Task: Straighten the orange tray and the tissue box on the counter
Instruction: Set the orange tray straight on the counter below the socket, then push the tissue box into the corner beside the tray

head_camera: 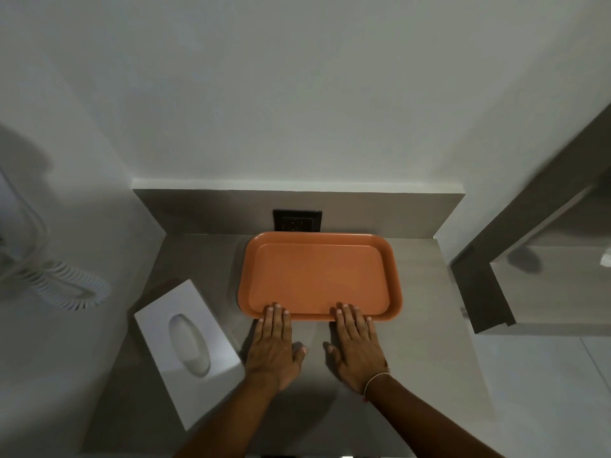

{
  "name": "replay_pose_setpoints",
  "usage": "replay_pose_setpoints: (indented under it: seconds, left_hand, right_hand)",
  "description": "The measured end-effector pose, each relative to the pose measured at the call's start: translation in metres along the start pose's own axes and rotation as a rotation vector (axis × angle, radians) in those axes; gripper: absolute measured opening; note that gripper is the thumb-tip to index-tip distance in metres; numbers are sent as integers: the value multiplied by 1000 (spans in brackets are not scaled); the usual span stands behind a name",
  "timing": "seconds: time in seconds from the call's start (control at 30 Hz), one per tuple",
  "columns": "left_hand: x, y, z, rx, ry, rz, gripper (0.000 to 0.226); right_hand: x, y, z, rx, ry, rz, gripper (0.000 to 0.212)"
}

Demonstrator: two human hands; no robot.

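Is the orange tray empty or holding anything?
Empty: the orange tray shows bare floor; only fingertips of both hands rest on its near rim.

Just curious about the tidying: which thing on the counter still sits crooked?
The tissue box, left of the hands, lies angled to the counter edge. The tray sits square against the back wall.

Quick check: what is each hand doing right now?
Left hand: open, flat, fingertips on the orange tray near rim.
Right hand: open, flat, fingertips on same rim.

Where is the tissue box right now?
The tissue box lies askew on the counter, on the left, beside the left hand and nearer than the orange tray.
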State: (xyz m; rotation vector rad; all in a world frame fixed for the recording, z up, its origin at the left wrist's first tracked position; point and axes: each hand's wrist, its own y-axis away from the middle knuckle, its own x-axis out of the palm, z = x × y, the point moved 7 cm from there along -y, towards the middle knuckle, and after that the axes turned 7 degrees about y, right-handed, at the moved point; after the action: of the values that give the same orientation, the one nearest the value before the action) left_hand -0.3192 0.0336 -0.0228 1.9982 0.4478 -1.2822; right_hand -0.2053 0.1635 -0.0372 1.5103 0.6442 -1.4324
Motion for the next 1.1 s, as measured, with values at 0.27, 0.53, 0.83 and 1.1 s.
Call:
replay_pose_setpoints:
  seconds: [0.27, 0.53, 0.83, 1.1]
  left_hand:
    - [-17, 7, 5, 21, -7, -98, 80]
    - [-68, 82, 126, -303, 201, -444, 72]
    - [-39, 113, 192, -431, 291, -333, 98]
    - [-29, 110, 191, -464, 396, -268, 83]
  right_hand:
    - [-16, -2, 12, -33, -79, -54, 72]
    - [-43, -31, 135, -402, -300, -57, 70]
    - [-33, -53, 231, -621, -204, 76, 68]
    - [-20, -57, 235, -607, -216, 156, 71]
